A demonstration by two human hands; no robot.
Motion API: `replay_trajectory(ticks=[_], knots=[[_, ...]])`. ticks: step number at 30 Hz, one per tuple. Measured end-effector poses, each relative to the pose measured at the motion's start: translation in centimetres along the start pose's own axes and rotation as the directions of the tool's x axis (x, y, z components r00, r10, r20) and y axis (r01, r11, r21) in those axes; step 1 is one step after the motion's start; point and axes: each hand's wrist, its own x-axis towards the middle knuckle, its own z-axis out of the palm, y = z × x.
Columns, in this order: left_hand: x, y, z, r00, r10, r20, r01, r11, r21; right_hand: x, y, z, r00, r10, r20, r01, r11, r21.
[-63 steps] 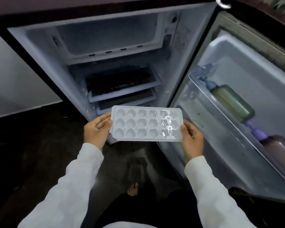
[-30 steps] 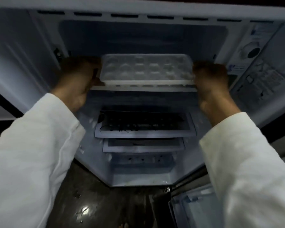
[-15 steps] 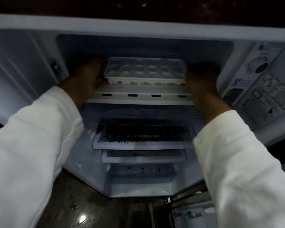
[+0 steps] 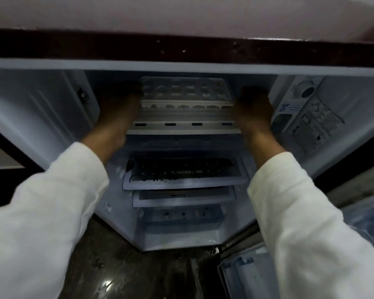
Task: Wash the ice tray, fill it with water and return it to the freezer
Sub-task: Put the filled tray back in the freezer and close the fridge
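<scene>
The tray lies in the freezer at the top of the fridge. It is long side on, level to the eye, and on or just above the ribbed floor there. The light is too dim to say which, or to show water in the cells.

The left grip meets the tray's left end, and the right grip is at or just beside the right end. Both are in shadow with the fingers hidden, so I cannot tell whether either clasps the tray or has let go.

The step in hand looks like the last one, setting the tray down. To do it well, both ends should go down together and flat, since a full tray spills at the least tilt. It should slide far enough in to clear the front lip, and each grip should then draw straight out to its own side without nudging the ends.

The freezer roof hangs low over the tray, so there is little room to lift. Its side walls stand near each grip and could catch a knuckle.

Below are a glass shelf and a second shelf, with the vented base under them. On the right wall sit a dial and a label. A door bin shows near right, above a dark wet-looking floor. The door has yet to be closed.
</scene>
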Motion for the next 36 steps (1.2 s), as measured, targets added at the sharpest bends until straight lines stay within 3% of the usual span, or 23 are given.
replay_trajectory(ticks=[5,11,15,18,21,28,36], knots=[[-7.1,-1.3,-0.9,0.993,0.079,0.091,-0.078,0.997,-0.007,-7.3,-0.5,-3.4,0.996,0.091,-0.005,-0.085,0.949,0.305],[-19.9,-1.1,-1.4,0.927,0.117,0.355,-0.122,0.992,-0.007,-19.1,-1.0,-7.6,0.985,0.085,-0.148,-0.05,0.972,0.228],[-27.6,-2.0,-2.4,0.804,0.235,0.547,-0.301,0.953,0.034,-27.8,0.0,-9.6,0.969,0.103,-0.224,-0.077,0.99,0.122],[-32.2,-2.4,-3.4,0.66,0.401,0.635,-0.493,0.869,-0.036,-34.4,1.4,-11.4,0.956,0.093,-0.279,-0.076,0.995,0.068],[-35.9,-2.7,-3.8,0.512,0.484,0.71,-0.579,0.805,-0.131,-40.4,2.3,-13.5,0.922,0.149,-0.356,-0.147,0.989,0.035],[-44.8,-1.9,-2.4,0.25,0.538,0.805,-0.552,0.762,-0.338,-51.0,5.2,-18.5,0.837,0.282,-0.47,-0.309,0.951,0.021],[-54.0,-0.3,1.6,0.085,0.57,0.817,-0.514,0.727,-0.455,-56.6,10.4,-26.6,0.659,0.396,-0.64,-0.442,0.892,0.097]])
